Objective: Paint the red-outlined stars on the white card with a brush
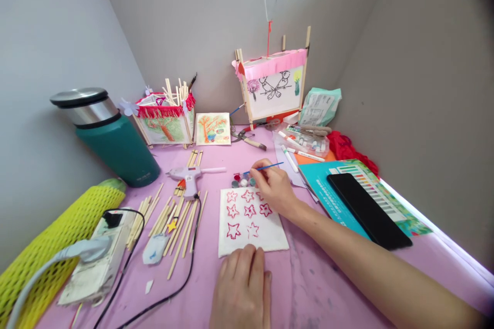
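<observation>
A white square sheet (pixel 253 242) with several red outlined stars lies on the pink table cover. My right hand (pixel 273 186) is closed in a pinch on a thin blue paintbrush (pixel 275 165), above the sheet's upper right corner. The brush's tip end points left, at the small paint pots (pixel 244 183) just beyond the sheet; whether it touches the paint I cannot tell. My left hand (pixel 242 285) lies flat on the sheet's near edge, fingers stretched out and holding nothing. The lowest right star looks fainter than the others, and my right hand covers part of the top right star.
Left of the sheet are a glue gun (pixel 189 179) with its cord, wooden sticks (pixel 181 226), a power strip (pixel 101 257) and a teal bottle (pixel 116 144). To the right, a black phone (pixel 368 209) rests on a blue booklet (pixel 328 190). A paper lantern (pixel 274 87) stands behind.
</observation>
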Demonstrator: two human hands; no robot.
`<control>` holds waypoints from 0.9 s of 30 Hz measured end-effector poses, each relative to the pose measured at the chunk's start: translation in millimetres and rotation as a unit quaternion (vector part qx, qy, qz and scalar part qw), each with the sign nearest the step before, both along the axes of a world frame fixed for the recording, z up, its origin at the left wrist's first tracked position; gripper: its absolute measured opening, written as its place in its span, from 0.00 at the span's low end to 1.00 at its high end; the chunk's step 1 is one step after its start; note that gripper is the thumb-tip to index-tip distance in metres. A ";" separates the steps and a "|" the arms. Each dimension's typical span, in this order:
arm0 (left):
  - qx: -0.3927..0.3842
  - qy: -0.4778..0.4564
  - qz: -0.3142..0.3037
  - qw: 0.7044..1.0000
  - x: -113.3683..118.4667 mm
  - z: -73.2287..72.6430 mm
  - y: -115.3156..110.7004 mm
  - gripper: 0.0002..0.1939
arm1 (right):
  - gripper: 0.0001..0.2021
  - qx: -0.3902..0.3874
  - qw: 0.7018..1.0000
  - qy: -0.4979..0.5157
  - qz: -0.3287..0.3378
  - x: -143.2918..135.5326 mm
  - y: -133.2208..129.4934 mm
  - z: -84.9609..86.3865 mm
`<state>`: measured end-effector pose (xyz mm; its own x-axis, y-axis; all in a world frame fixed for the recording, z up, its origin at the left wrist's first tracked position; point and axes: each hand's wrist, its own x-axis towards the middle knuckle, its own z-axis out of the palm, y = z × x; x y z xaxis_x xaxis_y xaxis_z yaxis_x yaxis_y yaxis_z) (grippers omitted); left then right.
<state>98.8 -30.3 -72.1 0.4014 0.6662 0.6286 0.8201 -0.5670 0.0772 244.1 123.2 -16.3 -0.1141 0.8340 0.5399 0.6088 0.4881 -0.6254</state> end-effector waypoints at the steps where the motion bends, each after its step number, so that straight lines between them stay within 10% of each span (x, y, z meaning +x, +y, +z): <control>1: -0.005 0.001 0.001 1.000 0.0 0.4 -0.2 0.17 | 0.07 -0.016 0.999 0.029 0.008 3.2 -4.1 3.1; 10: -0.012 -0.044 0.015 0.999 8.2 17.3 -2.0 0.13 | 0.08 -0.138 0.938 0.313 0.056 25.0 -57.2 -1.0; 27: -0.037 -0.053 0.037 0.997 10.4 23.8 -4.8 0.13 | 0.09 -0.065 0.986 0.145 0.047 24.5 -74.4 -21.5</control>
<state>109.2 -35.1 -48.3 0.2831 0.7377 0.6129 0.8451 -0.4941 0.2044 268.6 48.9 -37.8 -0.0504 0.8913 0.4505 0.3515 0.4381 -0.8274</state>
